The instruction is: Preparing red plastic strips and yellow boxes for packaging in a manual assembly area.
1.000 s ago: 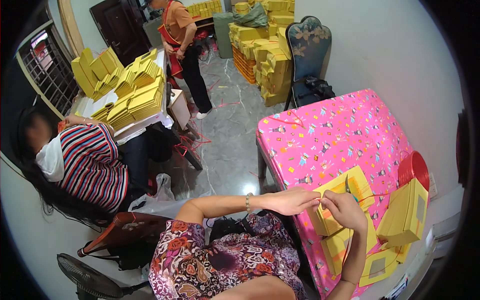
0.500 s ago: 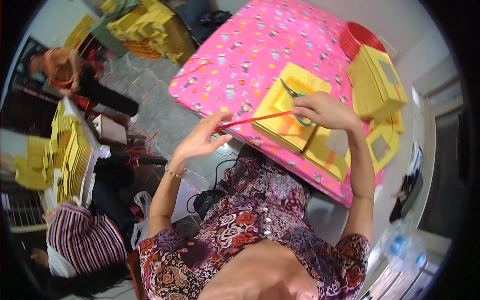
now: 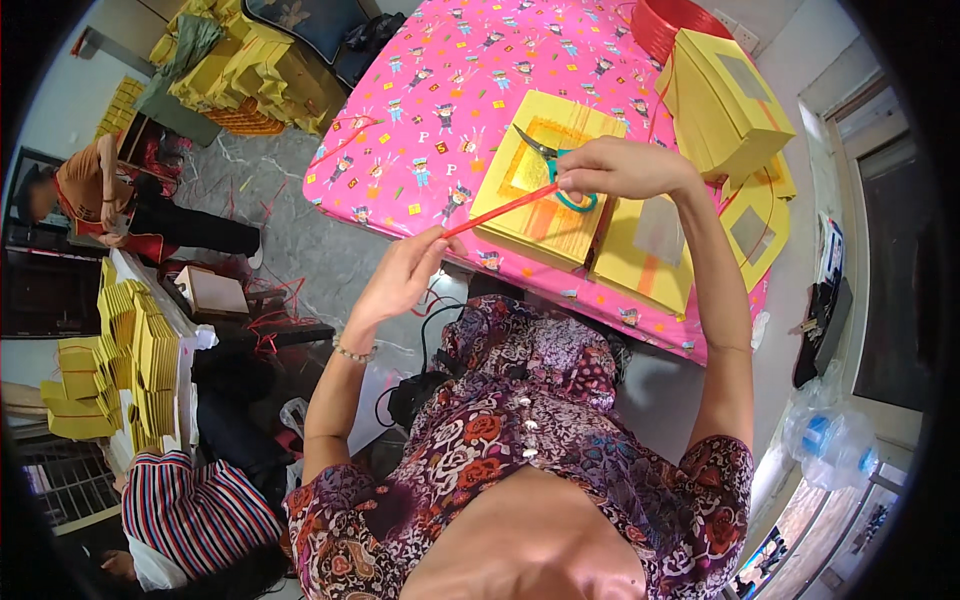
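Observation:
A red ribbon [image 3: 497, 210] is stretched taut between my two hands, above the near edge of the pink patterned table [image 3: 420, 140]. My left hand [image 3: 400, 275] pinches its lower end, off the table's edge. My right hand [image 3: 620, 165] grips the upper end, over a flat yellow box [image 3: 550, 215] with a gold panel. Scissors [image 3: 555, 165] with teal handles lie on that box, right beside my right hand.
A stack of yellow boxes [image 3: 725, 100] and a red round container [image 3: 680, 20] stand at the table's far right. More flat yellow pieces [image 3: 640, 255] lie near me. Two other people [image 3: 190, 510] work at the left by a table with yellow stacks [image 3: 140, 360].
The view has swung from looking across the room to looking down at the table. My hands have drawn apart, pulling the red ribbon out between them.

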A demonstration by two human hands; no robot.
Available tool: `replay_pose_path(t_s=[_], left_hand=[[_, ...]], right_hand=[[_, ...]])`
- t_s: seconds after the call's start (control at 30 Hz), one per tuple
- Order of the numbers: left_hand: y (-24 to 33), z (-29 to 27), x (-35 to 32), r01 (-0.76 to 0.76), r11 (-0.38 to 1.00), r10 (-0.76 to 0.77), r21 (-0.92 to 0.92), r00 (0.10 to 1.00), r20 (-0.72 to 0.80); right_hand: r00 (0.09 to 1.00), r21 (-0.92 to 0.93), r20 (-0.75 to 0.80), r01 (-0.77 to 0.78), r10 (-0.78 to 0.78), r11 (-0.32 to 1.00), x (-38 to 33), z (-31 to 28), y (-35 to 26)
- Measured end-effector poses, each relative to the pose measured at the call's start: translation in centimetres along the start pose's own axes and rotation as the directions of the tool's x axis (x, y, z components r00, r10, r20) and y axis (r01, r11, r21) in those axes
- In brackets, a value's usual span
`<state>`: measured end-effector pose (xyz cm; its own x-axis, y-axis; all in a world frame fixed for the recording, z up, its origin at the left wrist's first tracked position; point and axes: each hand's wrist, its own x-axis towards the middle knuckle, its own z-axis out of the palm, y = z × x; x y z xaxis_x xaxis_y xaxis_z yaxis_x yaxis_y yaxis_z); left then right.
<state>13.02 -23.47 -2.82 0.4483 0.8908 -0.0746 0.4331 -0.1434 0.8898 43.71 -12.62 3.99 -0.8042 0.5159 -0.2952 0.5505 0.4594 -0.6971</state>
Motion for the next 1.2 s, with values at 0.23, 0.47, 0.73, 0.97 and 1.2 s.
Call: replay_pose_path(t_s=[0.23,0.47,0.73,0.97,1.2], left_hand=[[-0.6,1.5,2.8,-0.224,0.970,0.226,0.097,0.974,-0.006],[3.0,3.5,5.2,-0.106,0.994,0.109,-0.038,0.989,0.099],[2.3,3.8,5.1,-0.089,0.975,0.063,-0.206,0.990,-0.128],[3.7,5.2,6.4,-0.188,0.966,0.129,-0.175,0.944,-0.305],[4.4,6.2,7.3,-0.239,0.971,0.222,0.004,0.896,-0.385]], right_hand=[[0.992,-0.193,-0.104,0.047,-0.068,0.980,1.2,1.8,-2.0],[0.984,-0.216,-0.172,0.012,-0.050,0.976,2.2,3.5,-4.5],[0.833,0.023,-0.548,0.107,-0.077,0.994,0.7,3.1,-1.3],[0.659,0.477,-0.742,0.394,0.121,0.785,4.2,7.3,-1.2],[0.644,0.723,-0.686,0.556,0.338,0.409,5.9,9.7,-2.8]])
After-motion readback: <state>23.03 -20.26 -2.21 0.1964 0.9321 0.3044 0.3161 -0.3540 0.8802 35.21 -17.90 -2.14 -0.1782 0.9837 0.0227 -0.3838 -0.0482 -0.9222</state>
